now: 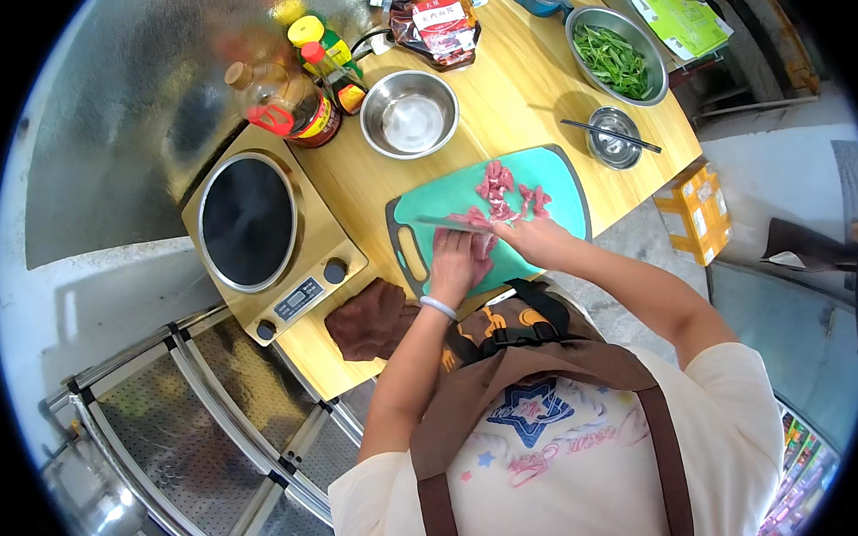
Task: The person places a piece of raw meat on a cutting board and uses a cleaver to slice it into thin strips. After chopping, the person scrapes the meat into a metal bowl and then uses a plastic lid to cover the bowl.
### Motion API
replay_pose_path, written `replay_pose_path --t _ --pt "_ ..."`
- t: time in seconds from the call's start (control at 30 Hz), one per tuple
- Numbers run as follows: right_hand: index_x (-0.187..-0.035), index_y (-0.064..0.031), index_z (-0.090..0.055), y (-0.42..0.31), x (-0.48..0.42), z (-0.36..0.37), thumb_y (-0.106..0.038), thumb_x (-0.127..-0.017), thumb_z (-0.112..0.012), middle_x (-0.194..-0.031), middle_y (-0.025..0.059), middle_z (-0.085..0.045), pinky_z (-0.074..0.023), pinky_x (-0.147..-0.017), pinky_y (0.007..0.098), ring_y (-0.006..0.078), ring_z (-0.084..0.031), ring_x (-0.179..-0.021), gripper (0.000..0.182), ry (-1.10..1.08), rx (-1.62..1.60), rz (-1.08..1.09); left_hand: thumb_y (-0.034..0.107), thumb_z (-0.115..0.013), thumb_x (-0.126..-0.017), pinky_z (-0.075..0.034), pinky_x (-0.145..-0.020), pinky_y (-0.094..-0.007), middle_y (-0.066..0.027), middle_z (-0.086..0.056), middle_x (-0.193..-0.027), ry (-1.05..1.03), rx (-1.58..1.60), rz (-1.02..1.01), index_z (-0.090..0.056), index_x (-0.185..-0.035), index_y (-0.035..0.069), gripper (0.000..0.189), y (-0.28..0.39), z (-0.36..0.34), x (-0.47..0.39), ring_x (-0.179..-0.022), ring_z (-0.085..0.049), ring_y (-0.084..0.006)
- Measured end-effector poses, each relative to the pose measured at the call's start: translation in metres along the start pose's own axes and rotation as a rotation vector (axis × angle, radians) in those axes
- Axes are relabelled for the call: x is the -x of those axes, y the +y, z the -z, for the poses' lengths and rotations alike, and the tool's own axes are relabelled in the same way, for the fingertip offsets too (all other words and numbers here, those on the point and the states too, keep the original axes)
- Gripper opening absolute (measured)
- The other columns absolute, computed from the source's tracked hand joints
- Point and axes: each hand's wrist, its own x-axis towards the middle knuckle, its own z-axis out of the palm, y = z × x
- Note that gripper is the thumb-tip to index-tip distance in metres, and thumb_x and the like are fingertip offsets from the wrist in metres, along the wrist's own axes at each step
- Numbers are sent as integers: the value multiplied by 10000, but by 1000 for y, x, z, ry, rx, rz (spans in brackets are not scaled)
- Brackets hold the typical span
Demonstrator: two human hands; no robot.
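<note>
My right hand grips a kitchen knife by its handle, which is hidden in the fist. The blade points left across a piece of raw meat on a turquoise cutting board with a grey rim. Pressed on the meat just below the blade is my left hand, fingertips close to the steel. Cut strips of raw meat lie beyond the knife, with a smaller group to their right.
Left of the board stands an induction cooker, with a brown cloth near it. Behind are a steel bowl, sauce bottles and a sauce pouch. Chopsticks rest on a small bowl; green vegetables fill a larger bowl.
</note>
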Motion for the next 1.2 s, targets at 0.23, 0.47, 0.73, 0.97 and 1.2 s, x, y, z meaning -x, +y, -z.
replay_pose_path --t 0.23,0.47,0.73,0.97,1.2 --pt "-1116 -32 -444 1 -29 -31 -99 -903 -490 -803 187 -650 -528 -550 482 389 -674 -718 228 192 -14 42 201 -871 -541 -413 -1049 -444 -163 -619 -1184 -10 25 -40 -589 -1188 37 724 12 7 -12 -1155 -559 -361" --pt "-1102 -26 -421 6 22 1 -110 -903 -485 -767 192 -642 -519 -568 490 392 -673 -724 225 -33 -36 -77 200 -862 -567 -420 -1041 -429 -163 -623 -1158 -27 -13 -29 -587 -1194 40 704 14 18 -10 -1124 -570 -355" --pt "-1019 -28 -407 12 -27 -35 -54 -878 -488 -739 208 -624 -499 -561 511 419 -646 -684 165 254 -144 -22 174 -848 -579 -443 -990 -442 -162 -618 -1136 -29 -11 -59 -570 -1219 22 714 9 9 -9 -1086 -576 -356" --pt "-1043 -15 -403 -4 50 -14 -49 -841 -549 -744 223 -634 -518 -543 496 419 -660 -665 252 94 -133 -149 122 -804 -650 -467 -964 -439 -149 -611 -1146 -1 -105 -206 -606 -1138 50 531 17 3 -6 -1077 -582 -352" --pt "-1022 -11 -400 -32 83 -31 -63 -860 -528 -692 203 -624 -521 -540 483 397 -664 -673 213 101 -102 -293 112 -785 -680 -462 -987 -448 -158 -611 -1144 -28 -65 -154 -616 -1163 51 516 7 -10 -2 -1119 -570 -374"
